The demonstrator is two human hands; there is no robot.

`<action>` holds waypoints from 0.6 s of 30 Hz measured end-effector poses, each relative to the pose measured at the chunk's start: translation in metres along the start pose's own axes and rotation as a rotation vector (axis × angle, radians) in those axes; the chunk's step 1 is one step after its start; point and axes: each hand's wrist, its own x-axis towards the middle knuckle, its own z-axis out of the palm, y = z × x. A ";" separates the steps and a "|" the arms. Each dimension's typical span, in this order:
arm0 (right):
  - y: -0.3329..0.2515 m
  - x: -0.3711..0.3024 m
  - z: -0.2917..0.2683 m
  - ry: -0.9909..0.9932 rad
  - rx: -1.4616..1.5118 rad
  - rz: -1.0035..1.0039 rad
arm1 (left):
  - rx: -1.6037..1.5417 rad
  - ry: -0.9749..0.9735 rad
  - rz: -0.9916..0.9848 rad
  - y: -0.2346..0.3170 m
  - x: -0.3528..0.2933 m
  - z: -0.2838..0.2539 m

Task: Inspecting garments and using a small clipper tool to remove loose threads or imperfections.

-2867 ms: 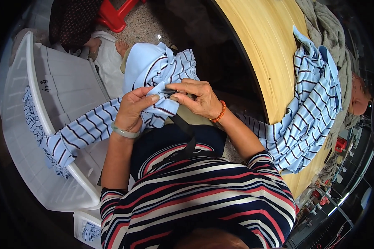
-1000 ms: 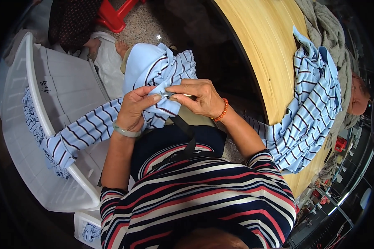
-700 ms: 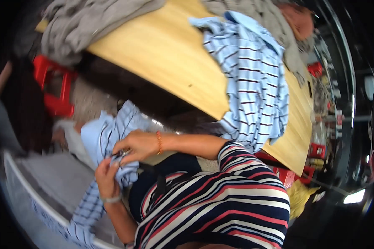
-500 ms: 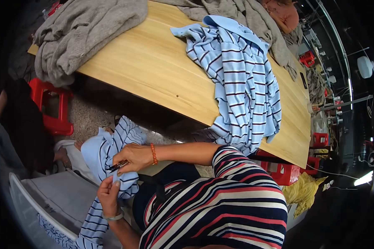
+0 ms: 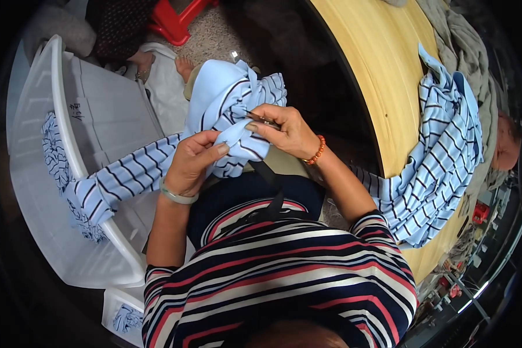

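A light blue knit garment with dark stripes [image 5: 214, 95] lies bunched over my lap, one sleeve trailing left across the rim of a plastic bin. My left hand [image 5: 192, 162] pinches the edge of its plain blue band between thumb and fingers. Close beside it, my right hand [image 5: 285, 132] is closed around small dark metal thread snips [image 5: 265, 121], its fingertips at the same band. The tips of the snips are partly hidden by the fabric and fingers.
A whitish plastic bin [image 5: 58, 87] stands at my left, striped cloth over its rim. On the wooden table [image 5: 365, 52] to the right lies another striped garment [image 5: 441, 156], grey knits behind it. A red stool [image 5: 171, 26] and a person's bare foot [image 5: 184, 68] are ahead.
My view has swung left, so the table now sits at the right and the bin shows more fully. Both hands stay together at the blue band, the snips still in the right.
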 end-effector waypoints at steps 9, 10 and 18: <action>-0.025 -0.015 0.009 0.130 -0.336 -0.272 | -0.080 -0.014 -0.027 -0.003 -0.013 -0.014; -0.025 -0.018 0.010 0.084 -0.312 -0.281 | -0.092 -0.016 -0.020 -0.003 -0.012 -0.014; -0.022 -0.018 0.024 0.037 -0.178 -0.312 | -0.091 -0.017 0.014 -0.001 -0.010 -0.006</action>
